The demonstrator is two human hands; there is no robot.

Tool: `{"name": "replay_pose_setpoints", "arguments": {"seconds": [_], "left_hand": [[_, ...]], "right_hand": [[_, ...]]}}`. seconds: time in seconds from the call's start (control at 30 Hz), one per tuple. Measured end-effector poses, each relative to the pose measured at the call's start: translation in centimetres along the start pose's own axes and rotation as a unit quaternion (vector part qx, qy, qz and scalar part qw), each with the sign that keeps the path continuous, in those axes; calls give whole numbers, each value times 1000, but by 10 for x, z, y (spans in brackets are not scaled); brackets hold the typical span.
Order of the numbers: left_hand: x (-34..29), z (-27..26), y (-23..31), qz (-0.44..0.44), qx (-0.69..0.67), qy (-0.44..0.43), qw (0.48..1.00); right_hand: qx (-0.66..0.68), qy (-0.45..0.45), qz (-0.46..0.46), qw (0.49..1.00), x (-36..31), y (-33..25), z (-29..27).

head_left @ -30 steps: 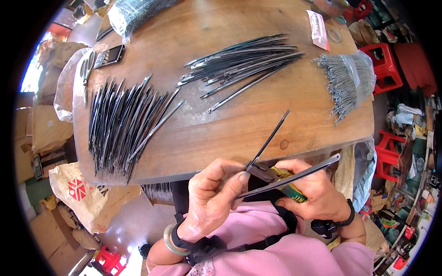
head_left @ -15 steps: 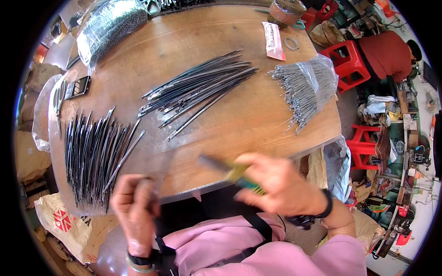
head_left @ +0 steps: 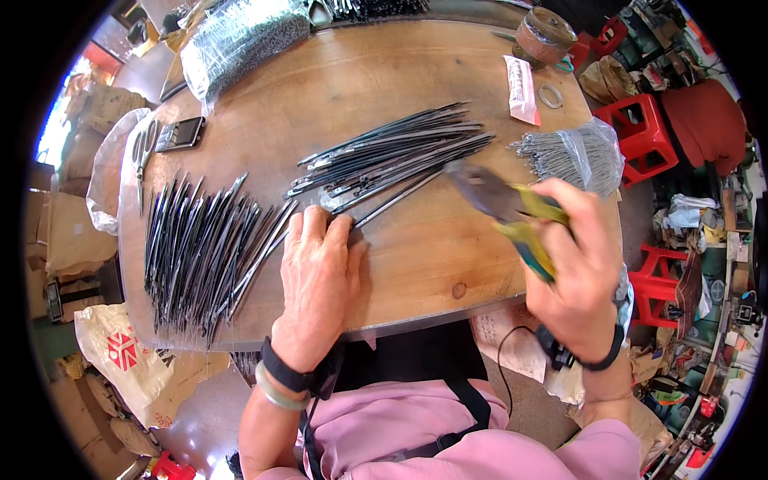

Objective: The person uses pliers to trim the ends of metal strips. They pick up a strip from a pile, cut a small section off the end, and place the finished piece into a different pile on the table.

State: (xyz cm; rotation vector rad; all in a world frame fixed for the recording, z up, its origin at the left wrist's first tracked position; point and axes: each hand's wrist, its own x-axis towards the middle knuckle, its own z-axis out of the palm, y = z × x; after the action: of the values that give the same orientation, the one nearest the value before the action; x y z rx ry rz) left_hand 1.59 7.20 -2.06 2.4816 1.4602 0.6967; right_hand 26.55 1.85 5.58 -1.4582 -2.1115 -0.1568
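Observation:
My left hand [head_left: 318,270] lies palm down on the round wooden table [head_left: 416,264], fingertips touching the near ends of a pile of long dark metal strips [head_left: 396,156] in the middle. A second, fanned pile of the same dark strips [head_left: 200,248] lies just left of that hand. My right hand [head_left: 572,264] is raised over the table's right edge and grips pliers [head_left: 512,212] with yellow-green handles, their dark jaws pointing toward the middle pile. A clear bag of thin silver wires [head_left: 572,152] lies just beyond the right hand.
Scissors [head_left: 142,160] and a dark phone [head_left: 180,134] lie at the table's left rim. A big plastic-wrapped bundle [head_left: 240,40] sits at the far left, a tape roll [head_left: 544,32] and a small white packet [head_left: 520,80] at the far right. Red stools [head_left: 640,132] stand to the right.
My left hand has come up from below the table edge and settled flat on the table by the strips. My right hand with the pliers has moved right and upward.

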Motion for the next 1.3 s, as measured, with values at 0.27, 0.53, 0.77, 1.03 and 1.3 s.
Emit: {"name": "replay_pose_setpoints", "arguments": {"seconds": [0.27, 0.53, 0.77, 1.03, 1.3], "left_hand": [[-19, -21, -8, -50, -104, -4, 993], [-69, -57, -6, -406, -701, 4, 587], [-62, -46, 26, -365, -833, -138, 393], [-75, -44, 25, -398, -715, -170, 549], [-75, -37, 32, -341, -600, -261, 674]], "right_hand": [[387, 152, 311, 855, -78, -5, 3], [653, 188, 519, 519, -115, 6, 10], [845, 159, 397, 322, -100, -18, 25], [578, 83, 390, 712, -81, -15, 6], [187, -139, 69, 970, -31, -28, 1]]}}
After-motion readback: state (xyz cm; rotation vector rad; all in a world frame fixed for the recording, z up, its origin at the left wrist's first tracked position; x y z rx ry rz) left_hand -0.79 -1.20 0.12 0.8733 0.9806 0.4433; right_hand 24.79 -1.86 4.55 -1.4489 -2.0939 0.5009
